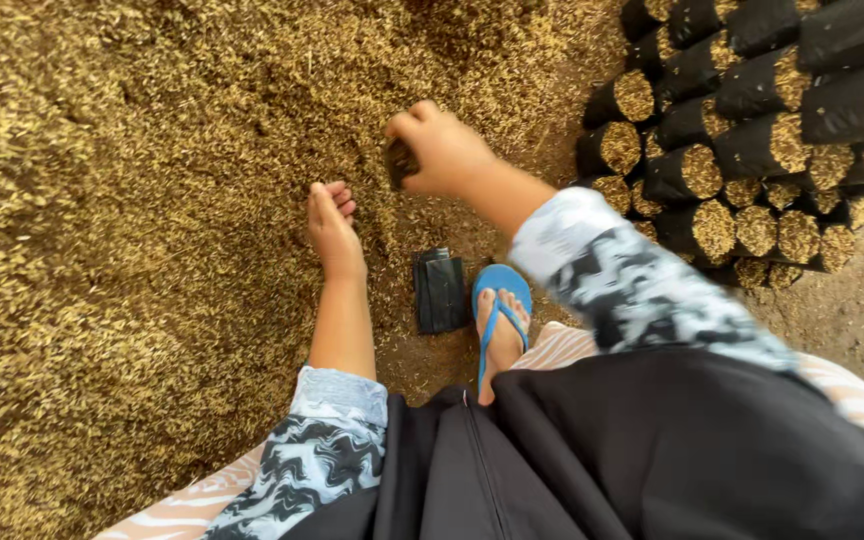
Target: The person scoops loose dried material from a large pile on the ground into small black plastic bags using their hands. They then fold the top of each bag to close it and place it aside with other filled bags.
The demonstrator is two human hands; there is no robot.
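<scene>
The bag (401,162), small, black, pinched shut in my right hand (442,150) over the husk pile (132,200), could spill or slip, since my left hand (332,225), loosely cupped and empty, isn't steadying it.

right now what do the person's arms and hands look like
Both hands are bare, with no gloves or rings visible. The left hand and right hand come out of sleeves pushed up the forearms, patterned in swirling black, grey and white with pale blue-grey cuffs.
</scene>
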